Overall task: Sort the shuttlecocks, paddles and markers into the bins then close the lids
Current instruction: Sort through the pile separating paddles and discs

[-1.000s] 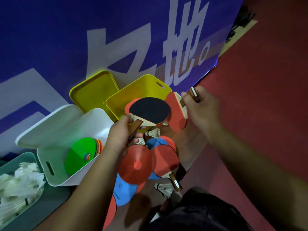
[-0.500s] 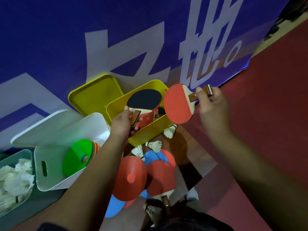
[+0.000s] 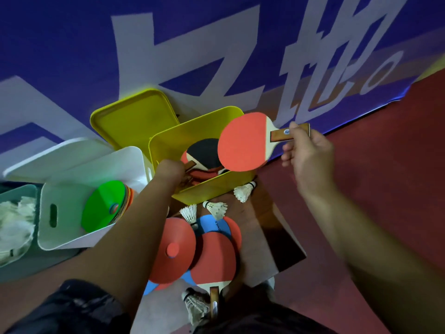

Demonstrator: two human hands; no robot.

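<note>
Pretty dim shot overall, though the colours were cranked. The red paddle [image 3: 243, 143] in the right hand [image 3: 308, 153] and the yellow lid [image 3: 134, 121] popped hard, and the lid's top rim bled a glow into the blue banner [image 3: 72, 44]. The right hand caught more light than the murky left hand [image 3: 171, 169]. The black paddle [image 3: 204, 153] sat in shade inside the yellow bin [image 3: 212, 189]. Dark clothing [image 3: 240, 319] along the bottom was crushed to near black. The shuttlecocks [image 3: 14, 220] at the far left were a soft, washed-out smear. The wide lens bent the banner lettering, and the right hand looked slightly blurred.
</note>
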